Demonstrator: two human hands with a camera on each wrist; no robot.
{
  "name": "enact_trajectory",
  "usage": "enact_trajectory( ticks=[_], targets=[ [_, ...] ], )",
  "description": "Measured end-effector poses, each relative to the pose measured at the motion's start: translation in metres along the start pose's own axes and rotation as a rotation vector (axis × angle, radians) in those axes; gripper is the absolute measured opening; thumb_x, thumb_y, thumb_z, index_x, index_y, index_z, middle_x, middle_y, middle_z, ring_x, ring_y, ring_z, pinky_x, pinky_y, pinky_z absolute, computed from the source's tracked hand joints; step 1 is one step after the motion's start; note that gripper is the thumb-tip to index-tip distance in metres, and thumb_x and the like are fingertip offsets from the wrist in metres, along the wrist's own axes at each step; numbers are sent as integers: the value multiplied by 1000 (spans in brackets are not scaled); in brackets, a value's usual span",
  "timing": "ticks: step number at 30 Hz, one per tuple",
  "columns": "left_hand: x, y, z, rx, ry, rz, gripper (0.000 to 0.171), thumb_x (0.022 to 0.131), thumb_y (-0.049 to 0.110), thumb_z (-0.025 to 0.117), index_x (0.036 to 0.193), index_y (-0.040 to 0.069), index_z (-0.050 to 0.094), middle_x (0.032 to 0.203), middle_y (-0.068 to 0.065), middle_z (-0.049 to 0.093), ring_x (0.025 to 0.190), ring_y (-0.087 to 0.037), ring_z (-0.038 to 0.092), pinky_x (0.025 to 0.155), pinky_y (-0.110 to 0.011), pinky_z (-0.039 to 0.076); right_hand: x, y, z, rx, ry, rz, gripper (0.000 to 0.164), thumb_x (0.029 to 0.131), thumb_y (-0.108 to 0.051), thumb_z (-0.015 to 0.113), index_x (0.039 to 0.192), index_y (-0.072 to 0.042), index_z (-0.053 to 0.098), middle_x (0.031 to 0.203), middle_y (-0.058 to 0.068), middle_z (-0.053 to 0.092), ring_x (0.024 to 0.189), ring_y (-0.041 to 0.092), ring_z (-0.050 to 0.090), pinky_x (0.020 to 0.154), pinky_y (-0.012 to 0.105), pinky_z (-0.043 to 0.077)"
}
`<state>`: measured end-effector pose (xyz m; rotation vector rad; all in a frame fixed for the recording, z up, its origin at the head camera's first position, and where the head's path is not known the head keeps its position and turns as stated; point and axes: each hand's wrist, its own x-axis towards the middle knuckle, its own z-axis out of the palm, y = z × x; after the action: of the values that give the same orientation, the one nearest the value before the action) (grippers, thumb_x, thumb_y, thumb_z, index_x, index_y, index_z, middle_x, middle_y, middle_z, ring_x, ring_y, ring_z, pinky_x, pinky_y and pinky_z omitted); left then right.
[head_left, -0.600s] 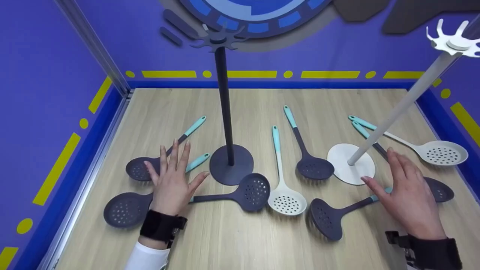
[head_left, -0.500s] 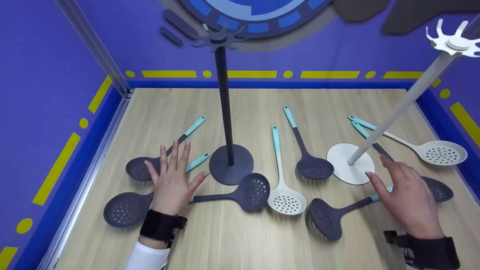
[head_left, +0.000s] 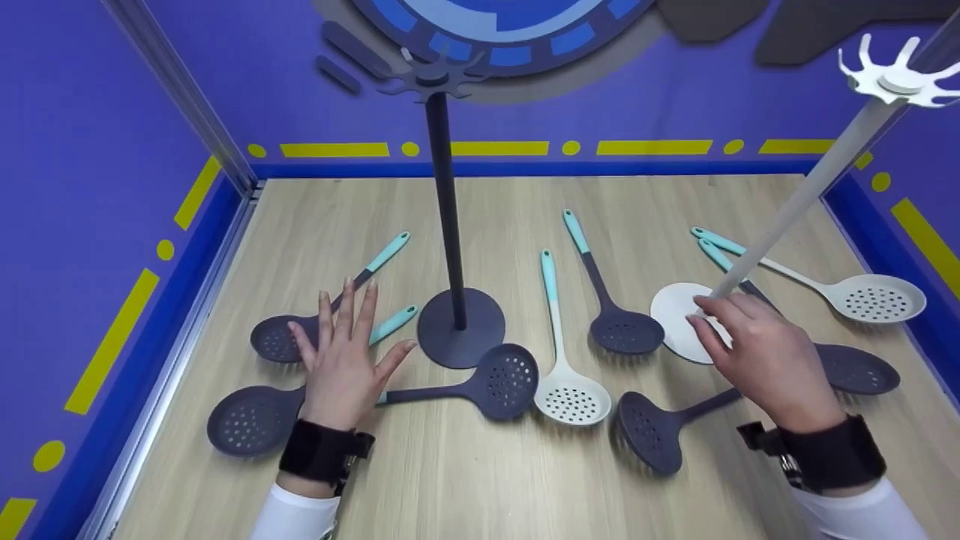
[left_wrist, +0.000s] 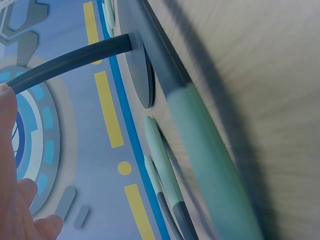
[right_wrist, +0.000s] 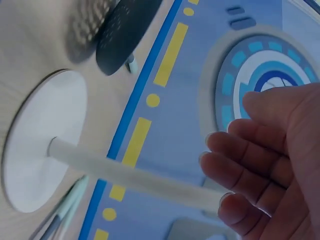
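Note:
My left hand (head_left: 345,375) has its fingers spread above dark slotted spoons with mint handles, one spoon bowl (head_left: 253,421) at its lower left and another (head_left: 281,339) behind. In the left wrist view, a mint handle (left_wrist: 210,160) runs below that hand. My right hand (head_left: 776,364), fingers loosely bent and thumb near the index finger, is beside the pole of the white utensil stand (head_left: 795,206). The right wrist view shows nothing between its fingers (right_wrist: 245,172), with the white pole (right_wrist: 130,177) passing behind them. A dark slotted spoon (head_left: 861,369) is partly hidden beneath this hand.
The dark utensil stand (head_left: 448,202) rises left of centre. Between the stands lie a white slotted spoon (head_left: 574,399) and a dark one (head_left: 627,332). Another dark spoon (head_left: 651,435) is nearer the front, and a white one (head_left: 879,298) lies far right. Blue walls enclose the wooden table (head_left: 480,487).
My right hand has moved left and forward to the white stand's pole, its fingers drawing closer together. The left hand stays spread where it was. The head view has shifted slightly.

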<state>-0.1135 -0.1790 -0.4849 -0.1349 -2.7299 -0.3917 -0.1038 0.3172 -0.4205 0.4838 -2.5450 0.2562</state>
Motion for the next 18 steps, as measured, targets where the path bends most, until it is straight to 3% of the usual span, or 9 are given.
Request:
enact_trajectory(
  ticks=[6,18],
  targets=[
    [0,0,-1,0,-6,2,91,81,76,47,152,30,15,161,0,7,146,-35,2,104,-73,-4,26,-6,11,5,-100,2,31,86,-27,68,111,-9,66,92,6,66,80,23,63,63,44,51],
    [1,0,-1,2,-11,5,91,81,75,47,152,29,14,160,-2,9,146,-34,0,104,-72,-7,80,-7,57,25,-475,108,39,89,-30,65,114,-1,62,100,15,64,89,30,64,74,46,51]
  ],
)
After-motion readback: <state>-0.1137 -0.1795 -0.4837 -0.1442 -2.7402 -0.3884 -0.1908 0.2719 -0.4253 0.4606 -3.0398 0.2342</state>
